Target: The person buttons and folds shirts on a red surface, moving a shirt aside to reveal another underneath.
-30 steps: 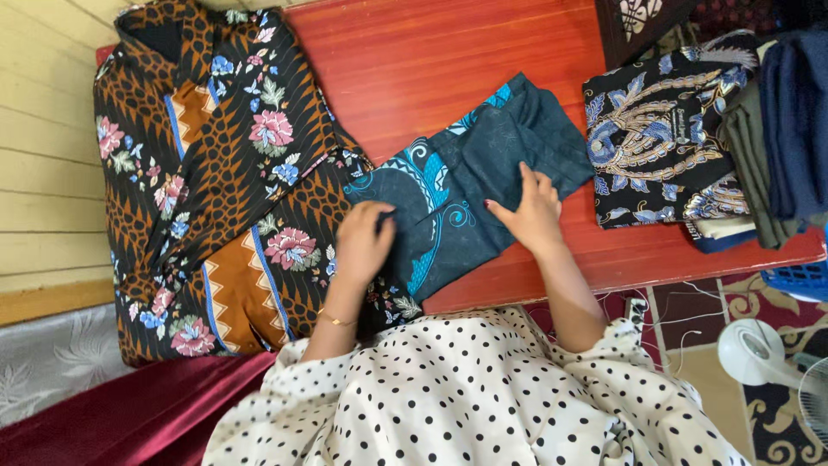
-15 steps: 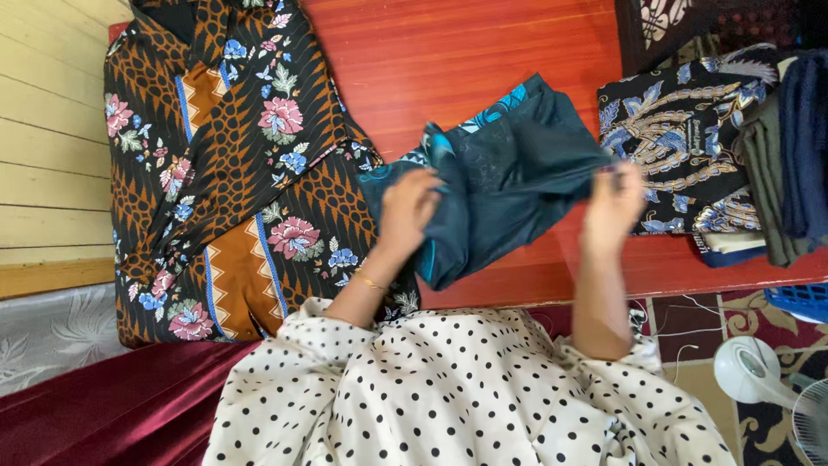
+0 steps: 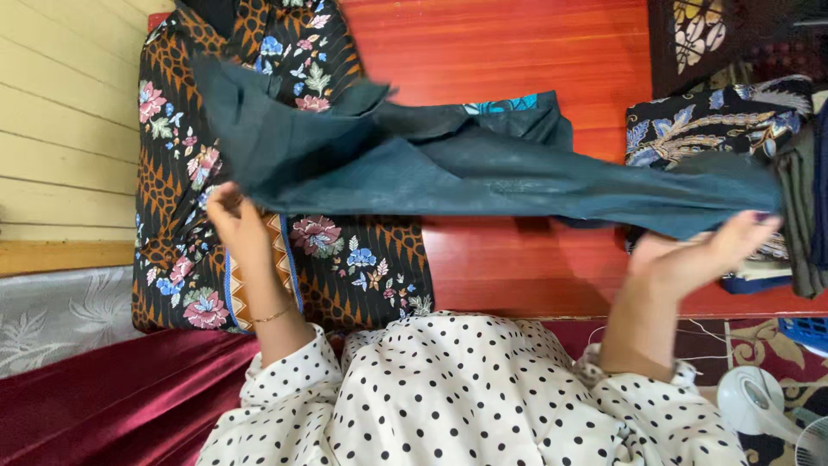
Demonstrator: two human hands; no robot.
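Fingers [image 3: 226, 200] of the left hand [image 3: 237, 226] pinch shut on one end of the teal cloth [image 3: 483, 177], at about 9 o'clock in the head view. Right hand [image 3: 699, 255] is at 3 o'clock, palm turned up, fingers curled under the other end of the cloth; its fingertips are partly hidden by fabric, but it reads as gripping.

Teal cloth is stretched wide between the two hands, lifted above the red wooden desk [image 3: 517, 52]. Its middle sags and folds on itself, and a bit of lighter blue print shows at the 12 o'clock edge.

Handling judgement: light, thin, fully limp fabric. No stiffness, it drapes and bunches wherever it is not held. Not fragile and not very slippery. Best hold is a pinch at the corners or along a hem, both ends at once, kept taut so the span stays flat; a one-point hold would let it collapse.

Brown floral batik shirt [image 3: 259, 164] lies flat on the desk at 10 o'clock, partly under the cloth's left end. Stack of folded fabrics [image 3: 733, 129] sits at 2 o'clock, just behind the right hand. White fan [image 3: 759, 406] on the floor at 4 o'clock. Polka-dot sleeves [image 3: 483, 397] fill 6 o'clock.
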